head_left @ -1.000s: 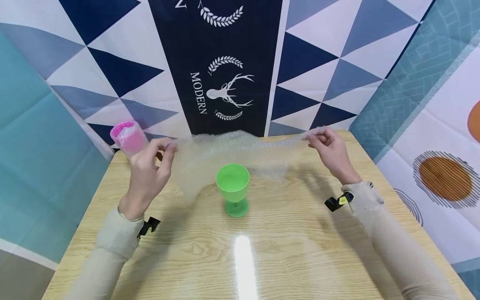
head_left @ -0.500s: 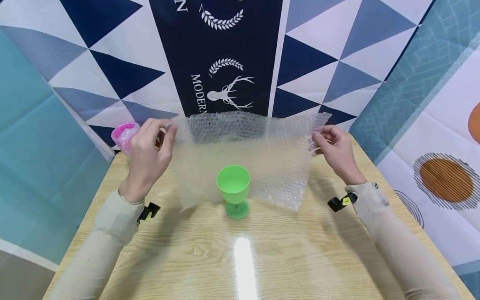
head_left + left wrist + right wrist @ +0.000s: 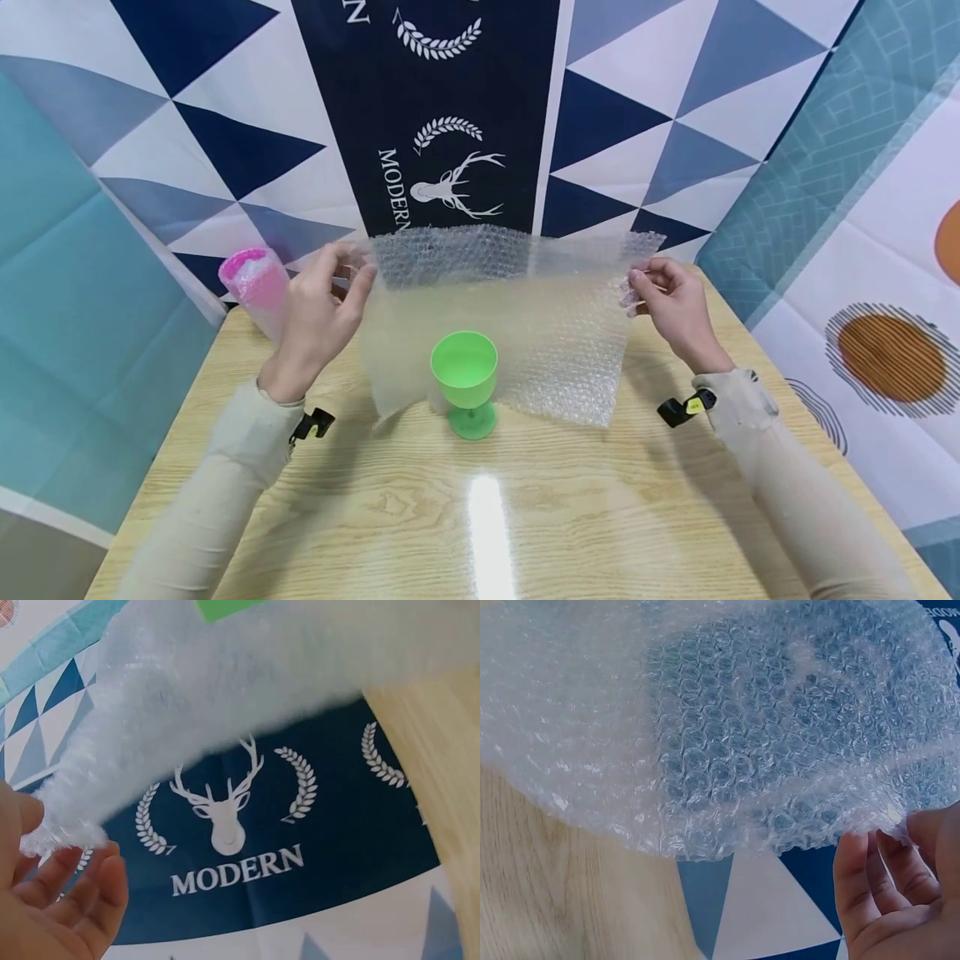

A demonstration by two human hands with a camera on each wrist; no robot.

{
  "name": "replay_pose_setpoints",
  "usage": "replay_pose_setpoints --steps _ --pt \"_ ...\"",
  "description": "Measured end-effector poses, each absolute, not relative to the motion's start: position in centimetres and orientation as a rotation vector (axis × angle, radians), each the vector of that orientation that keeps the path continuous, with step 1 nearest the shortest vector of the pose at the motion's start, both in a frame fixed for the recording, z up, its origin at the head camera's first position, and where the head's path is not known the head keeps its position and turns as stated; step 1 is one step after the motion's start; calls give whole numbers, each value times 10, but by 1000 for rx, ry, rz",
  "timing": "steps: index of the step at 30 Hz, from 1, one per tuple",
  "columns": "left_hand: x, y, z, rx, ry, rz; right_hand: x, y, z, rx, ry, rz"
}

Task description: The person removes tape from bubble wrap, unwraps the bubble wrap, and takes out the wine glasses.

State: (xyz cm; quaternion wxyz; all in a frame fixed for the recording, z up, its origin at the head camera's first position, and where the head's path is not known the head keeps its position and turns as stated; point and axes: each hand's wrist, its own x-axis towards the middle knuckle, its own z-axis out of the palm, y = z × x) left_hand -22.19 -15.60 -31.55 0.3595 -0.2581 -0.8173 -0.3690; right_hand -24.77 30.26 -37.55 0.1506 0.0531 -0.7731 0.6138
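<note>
A clear sheet of bubble wrap (image 3: 555, 350) hangs stretched between both hands, behind a green goblet (image 3: 465, 371) standing upright on the table. My left hand (image 3: 318, 312) pinches the sheet's left edge between thumb and fingers; the left wrist view shows the bunched wrap at the fingertips (image 3: 105, 855). On the other side my right hand (image 3: 675, 304) pinches the right edge, and a corner sticks up above it. Rows of bubbles fill the wrap (image 3: 727, 742) in the right wrist view. The lower edge of the sheet droops close to the tabletop beside the goblet's foot.
At the back left stands a pink cup (image 3: 258, 283) with bubble wrap in and around it, partly behind the left hand. A light wooden table (image 3: 390, 517) spreads under everything. Patterned cloth (image 3: 465, 75) covers the wall behind, with more cloth at both sides.
The bubble wrap has risen from nearly flat to upright, its lower part spread behind the goblet. Both hands lifted slightly with it, and the left hand has since shifted a little to the right.
</note>
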Motion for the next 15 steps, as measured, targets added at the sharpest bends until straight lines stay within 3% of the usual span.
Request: replay_pose_setpoints --steps 15 --pt "-236 -151 -377 -565 -2553 -1483 -246 310 -392 191 -2173 1818"
